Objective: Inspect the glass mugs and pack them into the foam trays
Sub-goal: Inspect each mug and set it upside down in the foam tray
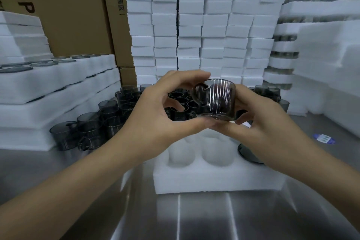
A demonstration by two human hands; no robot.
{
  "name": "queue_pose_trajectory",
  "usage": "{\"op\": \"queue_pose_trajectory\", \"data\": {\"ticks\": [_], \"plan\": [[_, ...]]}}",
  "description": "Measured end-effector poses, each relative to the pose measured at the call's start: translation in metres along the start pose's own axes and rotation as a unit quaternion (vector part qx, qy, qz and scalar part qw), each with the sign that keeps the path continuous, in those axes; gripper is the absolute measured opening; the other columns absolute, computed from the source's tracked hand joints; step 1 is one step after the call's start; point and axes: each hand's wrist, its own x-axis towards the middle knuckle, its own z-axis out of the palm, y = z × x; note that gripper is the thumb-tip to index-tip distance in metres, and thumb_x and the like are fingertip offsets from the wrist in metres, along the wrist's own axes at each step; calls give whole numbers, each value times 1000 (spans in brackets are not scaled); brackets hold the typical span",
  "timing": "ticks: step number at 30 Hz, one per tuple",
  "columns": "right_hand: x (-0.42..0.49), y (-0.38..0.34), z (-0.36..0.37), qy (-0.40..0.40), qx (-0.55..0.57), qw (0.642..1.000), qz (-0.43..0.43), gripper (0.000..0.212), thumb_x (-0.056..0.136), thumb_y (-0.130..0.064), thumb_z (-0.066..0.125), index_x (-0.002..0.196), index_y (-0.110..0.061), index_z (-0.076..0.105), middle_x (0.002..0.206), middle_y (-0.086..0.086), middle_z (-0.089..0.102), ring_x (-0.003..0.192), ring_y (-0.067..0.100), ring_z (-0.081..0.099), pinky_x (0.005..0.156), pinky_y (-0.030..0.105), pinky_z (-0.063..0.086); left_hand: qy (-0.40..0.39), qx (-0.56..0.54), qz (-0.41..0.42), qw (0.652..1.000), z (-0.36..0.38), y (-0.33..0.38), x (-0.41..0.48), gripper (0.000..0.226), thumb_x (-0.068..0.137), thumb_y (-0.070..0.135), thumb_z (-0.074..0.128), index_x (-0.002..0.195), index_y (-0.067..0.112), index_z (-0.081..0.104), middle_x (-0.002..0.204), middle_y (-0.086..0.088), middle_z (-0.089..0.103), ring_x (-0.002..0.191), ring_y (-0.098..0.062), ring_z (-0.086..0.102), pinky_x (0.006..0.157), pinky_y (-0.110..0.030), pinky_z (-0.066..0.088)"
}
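Though fuzzy at the far left, a pile of filled foam trays, four layers to count, with dark mug rims peeking from the holes. Behind it, two tall brown boxes. Next, on the shiny bench, a crowd of loose mugs, too many to count. Then the left hand, curled, thumb under and fingertips on top of one glass mug. Held up in the air, standing straight, handle toward the left hand, right above one empty foam tray with two round holes in plain sight. On the other side, the right hand, gripping the same mug. Behind everything, a wall of white foam blocks. Farther right, one dark round thing just beside the tray, one blue sticker, and more foam piles.
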Motion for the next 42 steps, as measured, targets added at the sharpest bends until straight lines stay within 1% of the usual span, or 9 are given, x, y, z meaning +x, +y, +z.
{"op": "queue_pose_trajectory", "data": {"ticks": [3,7,10,15,25,33,37,40,42], "plan": [[0,1,0,-29,-9,1000,1,50,87,-63,69,134,-54,56,121,-27,71,101,12,71,78,32,56,-16,-11,5,1000,3,1,0,63,82,21,91,139,30,66,133,11,71,135,-20,62,98,-49,59],[-4,2,-7,-13,-58,998,5,86,76,-75,71,152,-65,32,134,-30,60,125,-3,59,85,19,53,15,90,18,996,6,-3,-4,62,85,17,90,140,32,67,127,12,66,129,-13,61,106,-31,50],[-4,-1,-7,-4,-40,999,-4,65,78,-75,71,139,-58,53,127,-32,65,116,-6,65,88,24,54,15,171,47,984,8,-7,-7,59,86,14,88,140,28,69,118,6,57,119,-16,58,104,-27,47],[-2,-1,-2,77,26,997,6,28,80,-42,84,105,-38,72,95,-13,77,88,7,77,75,28,61,28,262,104,959,13,-14,-6,57,88,18,88,141,25,69,115,9,52,112,-14,50,100,-27,44],[1,12,-2,88,18,996,16,14,83,-21,88,89,-30,79,85,-18,79,83,5,78,77,32,63,-6,226,-11,974,17,-25,-10,72,85,34,83,150,42,52,135,19,51,130,-9,54,108,-38,48],[2,20,-1,85,-39,995,38,16,80,-30,90,80,-33,74,79,-17,77,80,3,76,76,33,64,-75,136,-187,970,16,-37,-12,72,98,28,72,159,49,40,143,25,59,123,3,61,100,-20,52],[2,20,-1,58,-32,997,26,15,82,-28,89,82,-32,74,84,-18,78,84,1,76,77,25,61,-94,108,-210,967,19,-38,-15,70,99,20,67,159,49,42,123,46,59,59,-10,64,64,-22,55],[3,21,-3,32,-44,998,13,18,81,-26,89,86,-33,73,86,-17,77,84,2,76,79,19,58,-97,94,-212,968,18,-43,-16,74,98,16,67,157,52,42,107,62,52,81,-20,63,66,-11,53],[4,22,-8,5,-61,998,15,24,80,-26,90,90,-38,72,85,-16,75,84,3,74,78,14,55,-110,77,-222,966,18,-45,-16,79,97,14,67,159,54,39,121,53,54,93,-21,57,73,-12,53]]}}
